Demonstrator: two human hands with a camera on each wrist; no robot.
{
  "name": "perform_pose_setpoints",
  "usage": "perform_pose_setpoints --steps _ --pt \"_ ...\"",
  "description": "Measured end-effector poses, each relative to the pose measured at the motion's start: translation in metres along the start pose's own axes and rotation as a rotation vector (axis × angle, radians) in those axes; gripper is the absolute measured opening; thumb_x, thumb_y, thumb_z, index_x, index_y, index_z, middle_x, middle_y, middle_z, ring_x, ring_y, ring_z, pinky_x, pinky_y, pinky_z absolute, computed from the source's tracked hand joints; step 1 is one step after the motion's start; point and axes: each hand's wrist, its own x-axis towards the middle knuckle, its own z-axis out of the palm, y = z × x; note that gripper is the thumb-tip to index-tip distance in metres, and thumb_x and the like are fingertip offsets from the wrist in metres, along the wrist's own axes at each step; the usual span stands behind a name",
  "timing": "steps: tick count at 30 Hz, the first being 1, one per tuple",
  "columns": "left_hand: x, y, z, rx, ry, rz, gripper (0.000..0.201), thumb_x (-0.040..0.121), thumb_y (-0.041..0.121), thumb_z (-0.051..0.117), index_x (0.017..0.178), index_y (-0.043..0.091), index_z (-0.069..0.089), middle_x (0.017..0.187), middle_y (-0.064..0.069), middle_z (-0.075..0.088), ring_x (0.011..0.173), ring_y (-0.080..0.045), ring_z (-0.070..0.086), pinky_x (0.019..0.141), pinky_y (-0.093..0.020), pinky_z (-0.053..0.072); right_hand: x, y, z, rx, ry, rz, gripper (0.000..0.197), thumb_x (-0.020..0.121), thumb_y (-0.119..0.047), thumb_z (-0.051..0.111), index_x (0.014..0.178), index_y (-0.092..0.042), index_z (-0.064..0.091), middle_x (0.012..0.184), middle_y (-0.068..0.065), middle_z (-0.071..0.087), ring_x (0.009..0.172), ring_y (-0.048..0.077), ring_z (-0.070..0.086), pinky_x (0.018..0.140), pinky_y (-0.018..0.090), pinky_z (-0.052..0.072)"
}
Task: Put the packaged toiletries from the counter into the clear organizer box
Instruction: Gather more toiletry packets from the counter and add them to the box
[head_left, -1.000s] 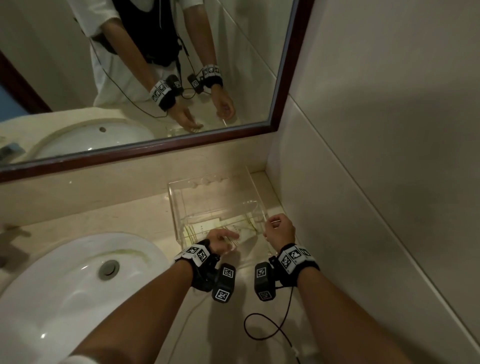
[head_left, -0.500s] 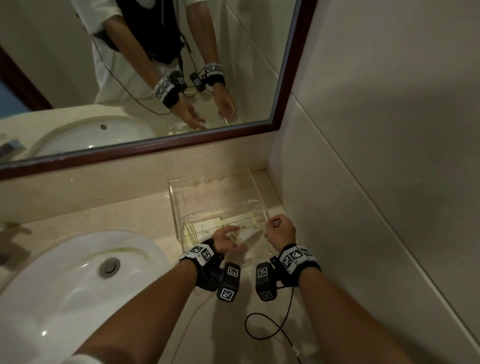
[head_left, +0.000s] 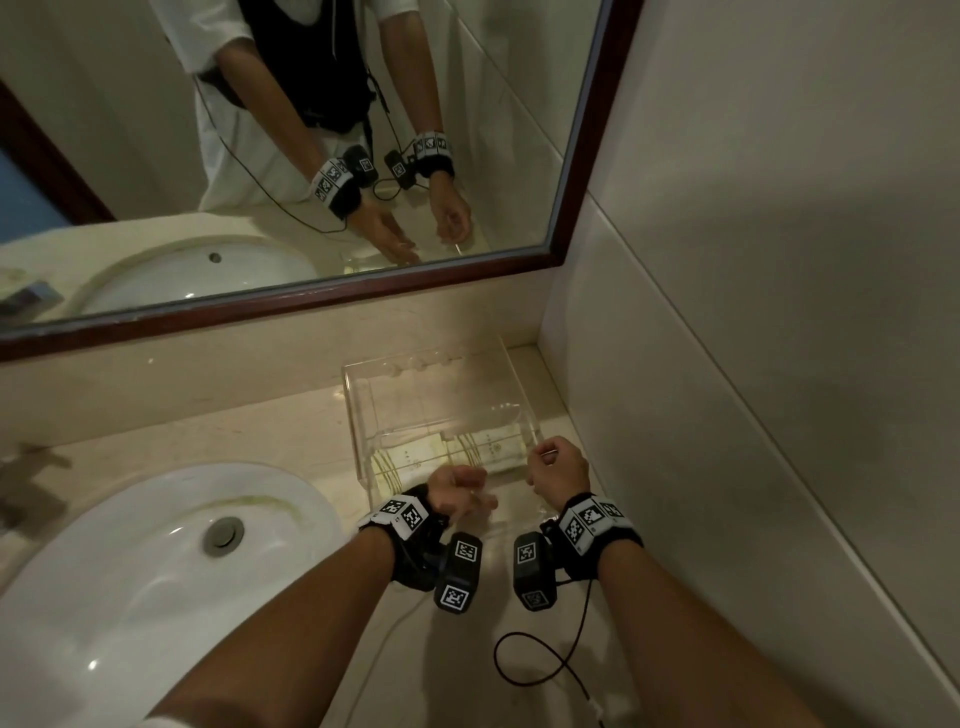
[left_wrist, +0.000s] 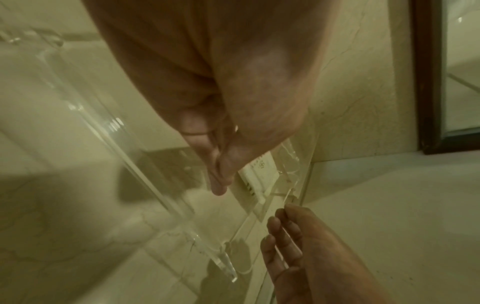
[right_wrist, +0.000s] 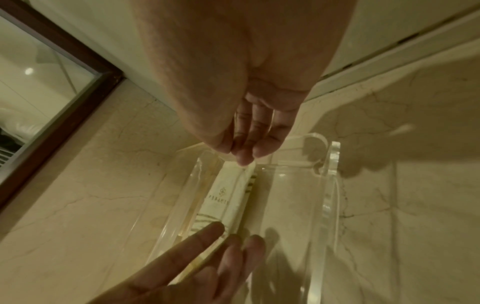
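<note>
A white sink (head_left: 156, 571) fills the near left of the beige stone counter (head_left: 234, 431), its round metal drain (head_left: 224, 535) showing in the bowl. Above it along the far wall hangs a mirror (head_left: 260, 156) in a dark wooden frame, which reflects the person's arms and both wrist bands.

To the right of the sink, in the corner where the counter meets the right-hand tiled wall (head_left: 753, 312), stands the clear organizer box (head_left: 363, 415). Inside it, on the floor along its near side, lie pale packaged toiletries (head_left: 488, 447): flat cream-coloured packets with small printed marks and dark stripes, laid side by side. The right wrist view shows one long packet (right_wrist: 223, 197) lying flat in the box between its clear walls.

The left hand (head_left: 460, 491) sits at the near edge of the box, left of centre. Its fingers (right_wrist: 207, 234) are stretched out fairly straight and slightly spread, tips at the near end of the packets; it holds nothing that can be seen, and whether the tips actually touch a packet cannot be told.

Just to the right, the right hand (head_left: 558, 467) is at the near right corner of the box. Its fingers (left_wrist: 280, 228) are bent, with the tips closed on the thin clear edge there.

A black cable (head_left: 535, 670) loops on the counter near the right forearm.
</note>
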Motion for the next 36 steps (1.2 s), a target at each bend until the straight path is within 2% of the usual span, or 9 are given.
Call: perform_pose_setpoints --steps 2,5,8,11,14,21,24,29,36 --pt "0.000 -0.002 -0.001 0.076 0.007 0.003 0.068 0.069 -0.004 0.074 0.132 -0.001 0.047 0.130 -0.012 0.052 0.111 -0.030 0.061 0.096 -0.040 0.052 -0.002 -0.002 0.001 -0.007 -0.012 0.006 0.006 0.085 -0.019 0.058 0.079 -0.020 0.058 0.080 0.008 0.070 0.075 0.026 0.069 0.072 0.044 0.061" --pt "-0.003 -0.003 -0.001 0.072 0.007 0.013 0.079 0.055 0.005 0.081 0.128 0.000 0.051 0.130 -0.013 0.053 0.116 -0.033 0.058 0.102 -0.045 0.047 -0.006 -0.006 0.000 -0.001 -0.029 0.027 0.008 0.089 -0.014 0.055 0.091 -0.009 0.061 0.073 0.005 0.068 0.059 0.019 0.066 0.057 0.031 0.059" --pt "-0.009 0.002 0.000 0.047 -0.012 0.022 0.055 0.067 -0.013 0.071 0.119 -0.005 0.055 0.110 -0.013 0.058 0.107 -0.035 0.061 0.093 -0.048 0.052 -0.007 -0.007 -0.001 -0.022 -0.033 0.011 0.007 0.090 -0.014 0.055 0.089 -0.010 0.061 0.072 0.004 0.068 0.061 0.021 0.068 0.057 0.032 0.059" --pt "-0.011 0.006 -0.005 0.020 -0.014 0.027 0.029 0.076 -0.026 0.053 0.091 -0.002 0.062 0.084 -0.009 0.057 0.064 -0.024 0.065 0.053 -0.027 0.058 -0.008 -0.010 -0.001 -0.033 -0.031 -0.015 0.007 0.087 -0.015 0.057 0.080 -0.016 0.060 0.069 0.004 0.069 0.072 0.025 0.070 0.071 0.043 0.061" --pt "-0.017 0.013 -0.014 0.059 -0.008 0.040 0.031 0.079 -0.026 0.049 0.081 0.004 0.060 0.076 -0.010 0.058 0.042 -0.012 0.063 0.035 -0.019 0.046 -0.010 -0.018 -0.002 -0.061 -0.040 -0.026 0.007 0.086 -0.016 0.056 0.084 -0.013 0.062 0.076 0.009 0.072 0.077 0.030 0.070 0.074 0.042 0.059" --pt "-0.034 0.018 -0.041 0.075 0.078 0.126 0.027 0.085 -0.018 0.048 0.080 0.006 0.059 0.065 -0.007 0.064 0.038 -0.007 0.060 0.037 -0.018 0.048 -0.012 -0.044 0.006 -0.100 -0.076 -0.095 0.008 0.085 -0.016 0.059 0.077 -0.018 0.060 0.087 0.012 0.072 0.083 0.031 0.070 0.079 0.045 0.059" --pt "-0.051 0.019 -0.055 0.105 0.123 0.146 0.032 0.083 -0.021 0.045 0.079 0.008 0.058 0.073 -0.010 0.060 0.037 -0.006 0.058 0.036 -0.016 0.044 -0.020 -0.059 0.013 -0.117 -0.109 -0.146 0.012 0.085 -0.013 0.060 0.075 -0.020 0.058 0.090 0.013 0.071 0.084 0.031 0.070 0.081 0.045 0.059" --pt "-0.084 0.013 -0.086 0.100 0.253 0.151 0.030 0.082 -0.013 0.047 0.080 0.013 0.061 0.074 -0.007 0.061 0.045 -0.010 0.058 0.049 -0.020 0.040 -0.041 -0.084 0.035 -0.173 -0.174 -0.260 0.017 0.086 -0.011 0.059 0.072 -0.020 0.057 0.085 0.011 0.070 0.083 0.032 0.070 0.077 0.042 0.059" --pt "-0.133 0.000 -0.141 0.062 0.378 0.239 0.026 0.084 -0.008 0.049 0.081 0.015 0.062 0.073 -0.002 0.060 0.049 -0.010 0.058 0.048 -0.020 0.041 -0.078 -0.123 0.076 -0.280 -0.300 -0.365 0.011 0.085 -0.014 0.059 0.075 -0.018 0.059 0.083 0.011 0.070 0.082 0.030 0.071 0.075 0.041 0.059"
